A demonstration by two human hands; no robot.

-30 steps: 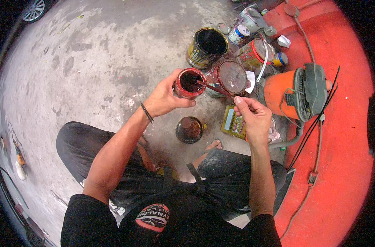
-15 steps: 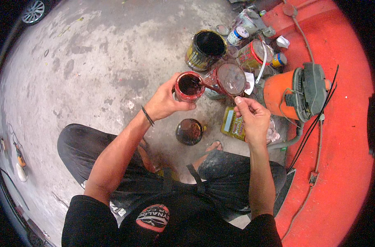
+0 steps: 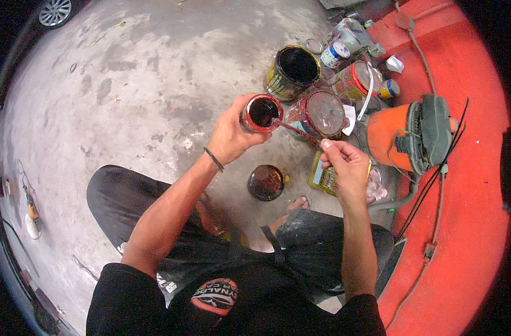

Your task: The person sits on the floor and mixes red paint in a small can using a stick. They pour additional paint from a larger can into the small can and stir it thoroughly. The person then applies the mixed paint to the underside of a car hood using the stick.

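Note:
My left hand (image 3: 233, 131) is wrapped round a small can of dark red paint (image 3: 262, 112), its rim smeared with red. Between the thumb and fingers of my right hand (image 3: 344, 159) is the end of a thin paint-coated stirring stick (image 3: 297, 130). The stick's other end rests at the can's rim, over the dark paint. Just beyond my right fingers stands a larger paint can (image 3: 325, 112) with a cloudy top. Below the hands, a round dark lid or shallow tin (image 3: 265, 182) lies on the floor.
A big open can of black paint (image 3: 298, 66) stands at the far side. Around it are a red-rimmed can (image 3: 357, 79) and smaller tins (image 3: 335, 55). An orange vacuum cleaner (image 3: 398, 134) stands at right by a red surface (image 3: 468, 224). A yellow rectangular tin (image 3: 324, 176) lies near my right wrist.
The whole view has shifted slightly, so most things sit further right and lower. The stick now lies lower at the can's rim, on its right side. Both hands keep their grip.

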